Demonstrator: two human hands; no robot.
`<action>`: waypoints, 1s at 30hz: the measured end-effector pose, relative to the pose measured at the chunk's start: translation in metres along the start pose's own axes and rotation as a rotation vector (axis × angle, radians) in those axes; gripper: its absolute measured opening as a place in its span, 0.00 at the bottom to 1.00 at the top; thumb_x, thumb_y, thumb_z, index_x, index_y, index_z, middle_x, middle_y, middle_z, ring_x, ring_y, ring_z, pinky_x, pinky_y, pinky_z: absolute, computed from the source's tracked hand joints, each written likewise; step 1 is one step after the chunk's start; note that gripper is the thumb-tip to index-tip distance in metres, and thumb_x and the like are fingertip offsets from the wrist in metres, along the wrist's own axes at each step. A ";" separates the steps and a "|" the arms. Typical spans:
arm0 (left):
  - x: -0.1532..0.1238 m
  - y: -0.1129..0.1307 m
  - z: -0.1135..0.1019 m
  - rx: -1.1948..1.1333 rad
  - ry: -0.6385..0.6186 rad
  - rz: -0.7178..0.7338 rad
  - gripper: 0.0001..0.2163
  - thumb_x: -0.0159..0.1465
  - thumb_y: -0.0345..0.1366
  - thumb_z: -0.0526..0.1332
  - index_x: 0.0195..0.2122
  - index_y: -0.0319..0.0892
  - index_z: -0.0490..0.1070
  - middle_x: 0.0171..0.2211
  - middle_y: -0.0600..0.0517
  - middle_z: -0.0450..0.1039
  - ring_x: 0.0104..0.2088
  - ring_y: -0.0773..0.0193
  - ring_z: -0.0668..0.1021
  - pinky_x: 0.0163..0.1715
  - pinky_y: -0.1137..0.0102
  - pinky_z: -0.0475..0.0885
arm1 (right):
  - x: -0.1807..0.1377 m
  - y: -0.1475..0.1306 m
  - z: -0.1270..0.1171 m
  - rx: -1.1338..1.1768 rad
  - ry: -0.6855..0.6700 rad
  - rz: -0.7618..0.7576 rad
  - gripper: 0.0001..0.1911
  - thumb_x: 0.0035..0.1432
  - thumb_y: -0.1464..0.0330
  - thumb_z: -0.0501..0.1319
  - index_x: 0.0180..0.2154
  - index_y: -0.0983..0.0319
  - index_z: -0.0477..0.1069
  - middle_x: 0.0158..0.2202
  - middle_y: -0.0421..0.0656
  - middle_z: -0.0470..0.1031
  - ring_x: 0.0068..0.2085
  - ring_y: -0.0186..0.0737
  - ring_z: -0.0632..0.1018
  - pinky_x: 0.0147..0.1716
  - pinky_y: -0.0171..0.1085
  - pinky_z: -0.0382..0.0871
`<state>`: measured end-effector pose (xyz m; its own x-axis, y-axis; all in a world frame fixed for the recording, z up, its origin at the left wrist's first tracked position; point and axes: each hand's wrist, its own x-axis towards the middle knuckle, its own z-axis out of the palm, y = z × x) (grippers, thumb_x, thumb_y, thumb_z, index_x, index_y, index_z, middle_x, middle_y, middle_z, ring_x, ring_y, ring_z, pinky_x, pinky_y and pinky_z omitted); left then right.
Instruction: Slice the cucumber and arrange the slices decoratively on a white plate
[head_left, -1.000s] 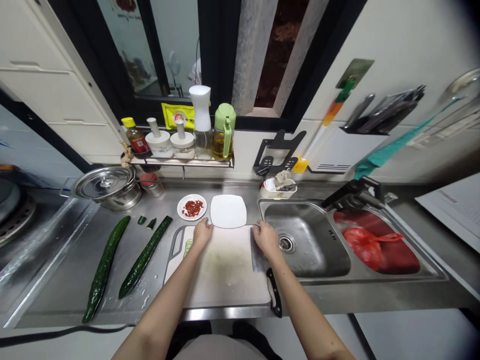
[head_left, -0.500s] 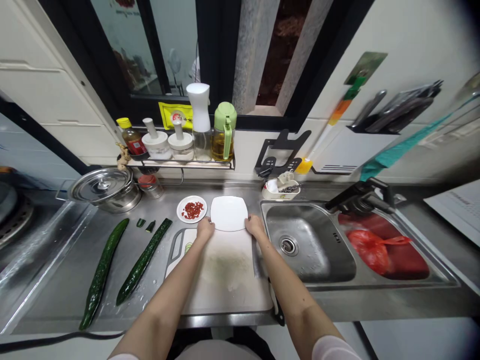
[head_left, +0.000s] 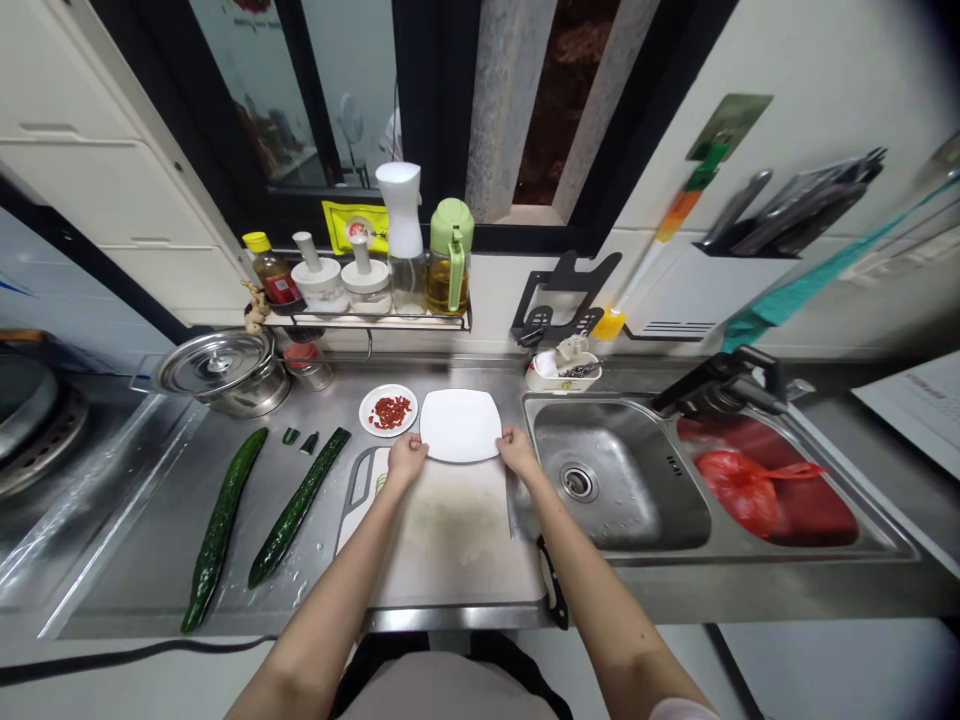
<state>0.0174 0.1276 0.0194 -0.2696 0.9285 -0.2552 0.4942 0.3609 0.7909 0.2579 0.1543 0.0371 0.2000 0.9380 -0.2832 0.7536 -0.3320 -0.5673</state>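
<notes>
A white square plate with rounded corners (head_left: 460, 425) is at the far edge of the white cutting board (head_left: 457, 570), its surface bare. My left hand (head_left: 406, 457) pinches its near left corner, and my right hand (head_left: 517, 452) pinches the near right one. Just left of the plate sits a small round white dish (head_left: 367, 418) holding chopped red pieces (head_left: 391, 412). Pale green slices (head_left: 381, 483) lie on the board, partly hidden by my left forearm. A knife (head_left: 553, 585) with a black handle rests along the board's right edge, partly covered by my right arm.
Two cucumbers (head_left: 225, 530) and two cut ends (head_left: 308, 443) lie on the steel counter at left, near a lidded pot (head_left: 251, 385). A sink (head_left: 622, 500) is at right, with a red plastic bag (head_left: 742, 490) beside it. Bottles and jars stand on a wall rack (head_left: 345, 320).
My view has shifted slightly. Both hands keep their hold on the plate, which looks a little wider now. The other things stay in place.
</notes>
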 end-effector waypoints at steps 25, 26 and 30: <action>-0.137 -0.082 -0.023 -0.064 -0.006 -0.063 0.06 0.54 0.35 0.58 0.32 0.42 0.70 0.24 0.55 0.70 0.27 0.65 0.74 0.31 0.72 0.67 | -0.141 0.050 0.045 0.176 -0.055 -0.036 0.05 0.49 0.72 0.54 0.31 0.58 0.59 0.20 0.32 0.61 0.26 0.36 0.67 0.27 0.32 0.55; -0.137 -0.083 -0.022 -0.061 -0.005 -0.064 0.06 0.55 0.35 0.58 0.32 0.42 0.70 0.24 0.55 0.70 0.27 0.65 0.74 0.31 0.72 0.67 | -0.140 0.050 0.046 0.163 -0.055 -0.036 0.05 0.49 0.72 0.54 0.31 0.58 0.59 0.20 0.32 0.61 0.26 0.36 0.67 0.27 0.32 0.54; -0.137 -0.083 -0.019 -0.047 -0.005 -0.067 0.06 0.55 0.34 0.58 0.32 0.42 0.71 0.24 0.55 0.71 0.28 0.65 0.74 0.32 0.72 0.67 | -0.140 0.052 0.047 0.118 -0.057 -0.032 0.06 0.50 0.73 0.54 0.32 0.58 0.61 0.21 0.32 0.62 0.26 0.35 0.67 0.27 0.31 0.53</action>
<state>-0.0027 -0.0316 -0.0007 -0.2962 0.9030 -0.3112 0.4361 0.4177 0.7971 0.2395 0.0012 0.0113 0.1384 0.9421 -0.3054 0.6793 -0.3147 -0.6630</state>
